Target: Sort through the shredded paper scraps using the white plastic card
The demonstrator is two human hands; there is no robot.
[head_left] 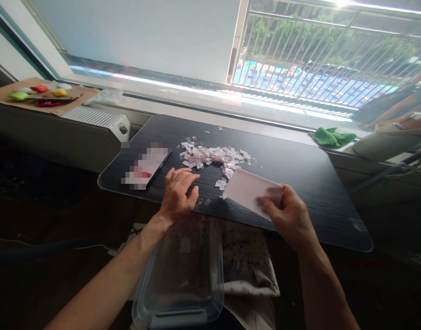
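My right hand (292,213) grips a white card (249,190) by its right end, with the thumb on top. The card's left edge touches small paper scraps at the near side of a pile (210,156) on the dark table (292,165). My left hand (179,190) hovers at the table's near edge, fingers apart and curved, with nothing in it. Below it, a clear plastic box (183,284) stands under the table edge, a few scraps visible inside.
A partly blurred booklet-like item (146,167) lies on the table's left. A radiator (100,121) and a brown board (11,94) with colourful objects are at far left. A green cloth (332,137) rests on the sill. A stained cloth bag (248,261) sits beside the box.
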